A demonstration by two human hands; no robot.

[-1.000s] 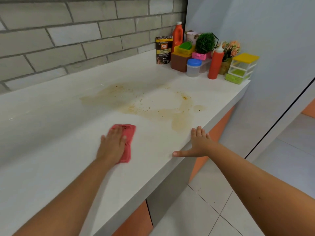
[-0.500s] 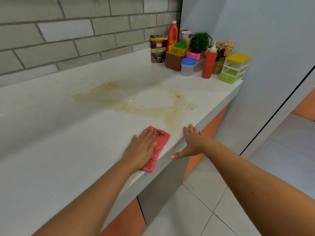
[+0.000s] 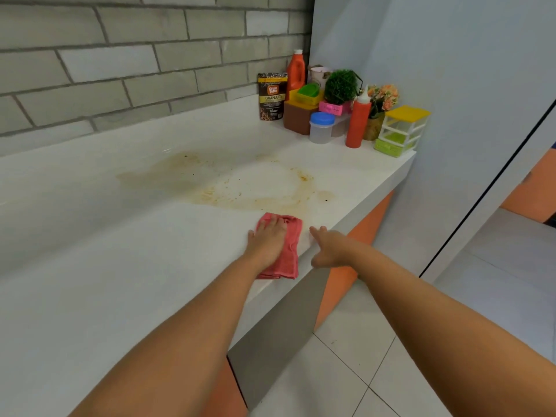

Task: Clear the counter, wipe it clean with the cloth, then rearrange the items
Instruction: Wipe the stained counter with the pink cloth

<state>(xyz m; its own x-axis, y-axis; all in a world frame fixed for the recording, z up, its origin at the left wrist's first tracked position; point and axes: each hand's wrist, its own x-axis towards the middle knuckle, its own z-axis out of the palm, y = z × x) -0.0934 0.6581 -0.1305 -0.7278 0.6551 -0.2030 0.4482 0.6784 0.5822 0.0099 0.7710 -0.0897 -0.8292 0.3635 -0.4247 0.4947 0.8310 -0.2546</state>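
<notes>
My left hand [image 3: 267, 242] presses flat on a red cloth [image 3: 287, 254] near the front edge of the white counter [image 3: 120, 281]. Just beyond the cloth spreads a brown stain [image 3: 249, 188] with dark specks. My right hand [image 3: 329, 246] rests on the counter's front edge, right of the cloth, fingers extended. Items are grouped in the far right corner: a granules pouch [image 3: 271, 96], an orange bottle [image 3: 295, 70], a red squeeze bottle [image 3: 358, 120], a blue-lidded jar [image 3: 321, 127] and a small yellow-topped drawer unit [image 3: 401, 130].
A brown box [image 3: 296, 117] carrying a yellow tray, a green plant ball [image 3: 341, 85] and a pot of orange flowers [image 3: 382, 97] also stand in that corner. A grey brick wall backs the counter. Orange cabinet fronts and a tiled floor [image 3: 346, 371] lie below.
My left hand has slid the red cloth rightward along the counter's front, up to the near edge of the stain. My right hand stayed on the counter's edge.
</notes>
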